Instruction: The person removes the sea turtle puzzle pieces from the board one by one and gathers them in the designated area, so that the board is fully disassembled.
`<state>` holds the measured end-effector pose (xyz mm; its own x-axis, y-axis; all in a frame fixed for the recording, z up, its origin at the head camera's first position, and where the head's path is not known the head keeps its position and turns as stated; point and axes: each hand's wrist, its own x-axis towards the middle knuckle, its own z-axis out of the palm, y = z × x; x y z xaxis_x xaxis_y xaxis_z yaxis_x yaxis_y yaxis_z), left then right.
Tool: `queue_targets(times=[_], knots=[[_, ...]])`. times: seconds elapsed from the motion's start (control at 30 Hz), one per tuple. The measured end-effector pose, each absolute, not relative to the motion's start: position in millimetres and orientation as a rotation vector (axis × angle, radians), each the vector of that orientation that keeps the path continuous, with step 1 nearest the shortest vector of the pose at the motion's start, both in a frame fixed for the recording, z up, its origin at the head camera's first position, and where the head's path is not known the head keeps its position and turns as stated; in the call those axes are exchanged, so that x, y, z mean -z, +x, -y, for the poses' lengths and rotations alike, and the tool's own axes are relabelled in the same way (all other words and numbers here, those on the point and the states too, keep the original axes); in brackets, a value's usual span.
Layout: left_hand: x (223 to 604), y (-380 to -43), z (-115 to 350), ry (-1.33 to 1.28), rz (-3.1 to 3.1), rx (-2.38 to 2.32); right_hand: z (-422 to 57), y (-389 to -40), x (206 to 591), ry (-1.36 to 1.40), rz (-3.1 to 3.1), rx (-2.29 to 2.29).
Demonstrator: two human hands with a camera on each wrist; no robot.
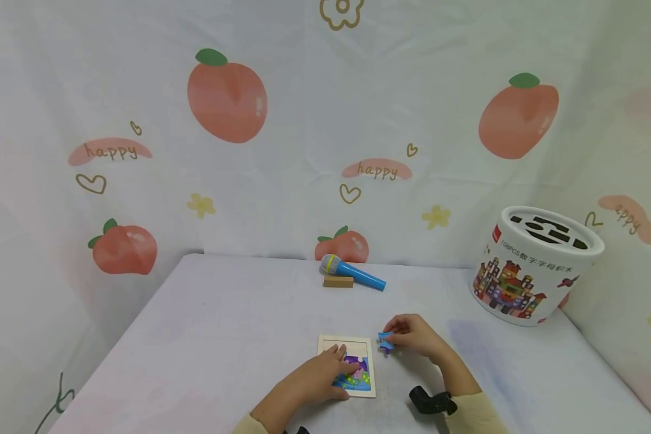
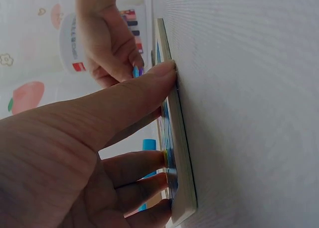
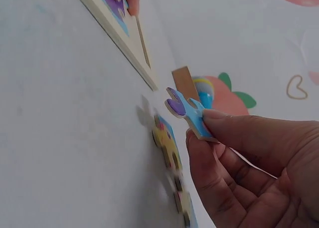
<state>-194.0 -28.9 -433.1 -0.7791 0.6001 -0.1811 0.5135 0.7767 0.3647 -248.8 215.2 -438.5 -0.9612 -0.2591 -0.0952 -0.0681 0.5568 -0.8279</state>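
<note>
A wooden jigsaw tray [image 1: 373, 386] lies on the table, its lower part filled with blue, purple and green pieces and its upper part showing bare wood. My left hand [image 1: 325, 374] rests across it with fingers extended; in the left wrist view the thumb [image 2: 162, 73] touches the tray's near edge and other fingertips touch the pieces. Just right of the tray, my right hand [image 1: 415, 337] pinches a blue and purple puzzle piece [image 3: 192, 113] between thumb and forefinger, raised off the table. Below it in the right wrist view lie yellow and blue puzzle pieces [image 3: 167, 143].
A blue toy microphone [image 1: 358, 275] lies at the table's back edge beside a small brown wooden block [image 1: 338, 282]. At the back right stands a large white bucket [image 1: 531, 271] with a slotted lid. A patterned cloth [image 1: 282, 199] hangs behind the table.
</note>
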Motion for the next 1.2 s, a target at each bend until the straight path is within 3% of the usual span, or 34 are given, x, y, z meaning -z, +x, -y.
queue_targets(times=[1.2], knots=[[435, -193, 29, 0.829, -2.698, -0.426, -286, -241, 443, 0.092, -2.598, 1.441]])
